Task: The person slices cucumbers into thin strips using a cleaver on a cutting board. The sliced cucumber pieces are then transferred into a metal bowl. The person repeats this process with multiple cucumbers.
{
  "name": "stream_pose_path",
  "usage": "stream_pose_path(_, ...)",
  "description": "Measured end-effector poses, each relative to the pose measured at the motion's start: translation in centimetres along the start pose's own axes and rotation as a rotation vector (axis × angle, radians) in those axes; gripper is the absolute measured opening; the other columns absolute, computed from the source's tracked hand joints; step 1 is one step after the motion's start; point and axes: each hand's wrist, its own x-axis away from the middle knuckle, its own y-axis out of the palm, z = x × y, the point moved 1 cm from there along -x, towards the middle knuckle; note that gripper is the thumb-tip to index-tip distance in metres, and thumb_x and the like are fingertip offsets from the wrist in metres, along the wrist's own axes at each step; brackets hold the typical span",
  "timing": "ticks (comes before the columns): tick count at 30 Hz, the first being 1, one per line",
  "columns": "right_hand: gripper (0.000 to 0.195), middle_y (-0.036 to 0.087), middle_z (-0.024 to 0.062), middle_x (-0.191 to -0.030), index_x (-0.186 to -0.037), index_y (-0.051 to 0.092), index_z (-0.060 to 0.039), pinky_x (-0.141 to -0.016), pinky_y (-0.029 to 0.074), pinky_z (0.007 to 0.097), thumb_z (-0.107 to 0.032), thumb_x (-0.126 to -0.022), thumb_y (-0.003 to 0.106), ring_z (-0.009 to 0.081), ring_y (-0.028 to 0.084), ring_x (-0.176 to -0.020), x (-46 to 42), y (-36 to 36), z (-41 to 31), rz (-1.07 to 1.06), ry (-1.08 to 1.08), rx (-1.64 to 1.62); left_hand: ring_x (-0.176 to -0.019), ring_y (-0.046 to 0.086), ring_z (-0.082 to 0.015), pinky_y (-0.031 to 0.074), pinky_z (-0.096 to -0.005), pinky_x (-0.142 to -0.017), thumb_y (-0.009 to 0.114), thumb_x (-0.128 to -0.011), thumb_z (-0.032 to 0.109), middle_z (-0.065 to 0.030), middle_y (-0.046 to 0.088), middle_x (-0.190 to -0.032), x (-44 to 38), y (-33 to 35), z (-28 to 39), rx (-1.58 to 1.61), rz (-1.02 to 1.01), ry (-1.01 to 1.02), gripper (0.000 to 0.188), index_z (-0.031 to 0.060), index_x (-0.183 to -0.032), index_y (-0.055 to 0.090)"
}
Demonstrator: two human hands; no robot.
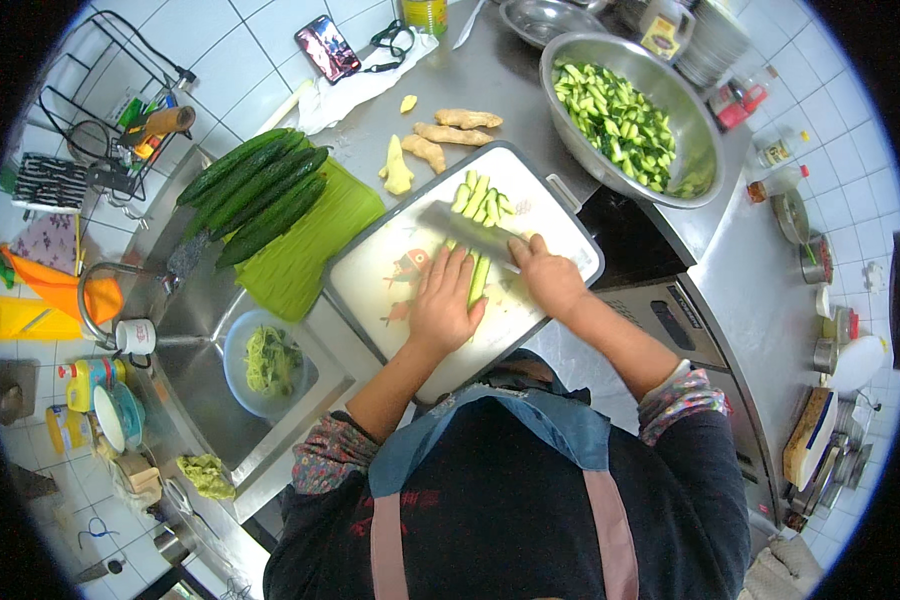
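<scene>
My right hand point(547, 274) grips a cleaver point(469, 231), whose blurred blade lies across cucumber strips on a white cutting board point(367, 281). Flat on the board, my left hand point(444, 304) rests its fingers against the uncut-looking part of the strips point(480, 277), just below the blade. Cut cucumber pieces point(484, 196) lie beyond the blade. Whole cucumbers point(259, 191) are piled on a green mat point(345, 202) to the left. Ginger roots point(450, 135) and a peeled piece of ginger point(396, 169) sit above the board. Chopped cucumber fills part of a large steel bowl point(701, 169) at the upper right.
Left of the board is a steel sink point(187, 390) with a bowl of green peelings point(270, 364) and a faucet point(94, 277). A phone point(328, 49) leans on the tiled wall. Bottles and dishes line the right wall, beside a steel counter point(757, 300).
</scene>
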Motion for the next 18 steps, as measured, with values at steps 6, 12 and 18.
stream_pose_path(6,0.051,0.057,0.0175,-0.102,-0.131,0.049,-0.0065,-0.064,0.057,0.0418,-0.002,-0.081,0.054,0.0368,0.067,-0.074,3.2,-3.9,-1.2,-0.100,0.008,-0.055,-0.130,0.040,-0.0400,0.028,-0.0496,-0.111,0.066,-0.080,0.030,-0.0238,0.048,-0.134,0.1,0.1,-0.3,0.000,0.021,0.013,0.060,-0.0049,-0.127,0.052)
stream_pose_path(12,0.056,0.054,0.0188,-0.106,-0.136,0.042,-0.0005,-0.057,0.057,0.0358,-0.003,-0.082,0.054,0.0289,0.068,-0.066,5.6,-1.9,-2.8,-0.154,0.011,0.123,-0.125,0.043,-0.0425,0.028,-0.0524,-0.110,0.067,-0.079,0.031,-0.0274,0.049,-0.129,0.4,0.1,-0.2,0.010,0.015,0.055,0.059,-0.0064,-0.123,0.054)
stream_pose_path(18,0.058,0.053,0.0177,-0.109,-0.138,0.039,0.0023,-0.055,0.056,0.0323,-0.005,-0.082,0.054,0.0249,0.068,-0.063,4.9,1.1,-3.1,-0.125,0.028,0.221,-0.127,0.040,-0.0443,0.027,-0.0532,-0.110,0.065,-0.080,0.029,-0.0274,0.047,-0.131,2.0,-1.0,0.7,-0.008,-0.015,0.034,0.058,-0.0064,-0.124,0.053)
